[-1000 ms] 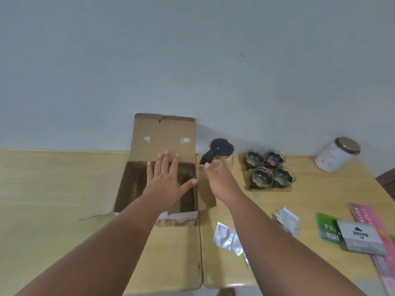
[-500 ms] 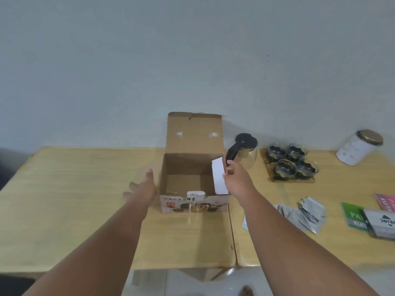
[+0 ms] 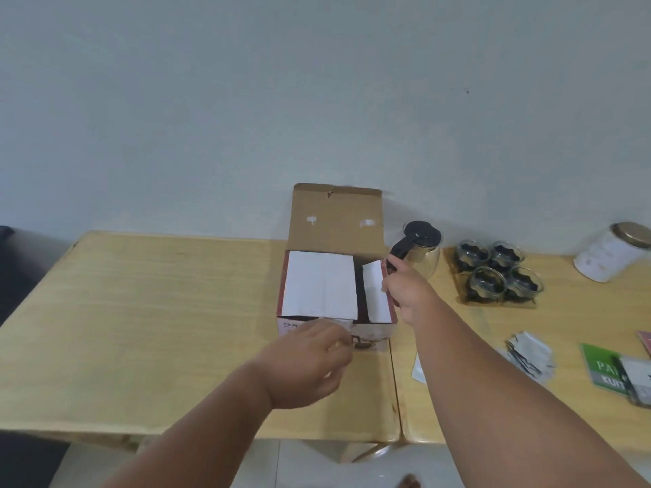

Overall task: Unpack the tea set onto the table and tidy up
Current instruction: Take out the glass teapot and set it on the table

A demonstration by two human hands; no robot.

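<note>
A cardboard tea-set box (image 3: 336, 223) stands at the back of the wooden table (image 3: 141, 311), its lid upright against the wall. A wide white left flap (image 3: 318, 285) lies folded over the opening. My right hand (image 3: 405, 290) pinches the narrow white right flap (image 3: 375, 292) at the box's right edge. My left hand (image 3: 310, 362) hovers by the box's printed front with fingers curled, and I see nothing held in it. A glass teapot with a black lid and handle (image 3: 421, 250) stands right of the box. Several glass cups (image 3: 496, 272) sit grouped on a tray beyond it.
A white jar with a gold lid (image 3: 614, 250) stands at the far right. Crumpled silvery wrappers (image 3: 528, 352) and green and grey packets (image 3: 620, 373) lie near the right front. A seam between two tabletops (image 3: 396, 389) runs below the box. Floor shows past the front edge.
The left flap, open before, now lies folded over the box. My left hand moved from the box's left side to its front. My right hand still holds the right flap.
</note>
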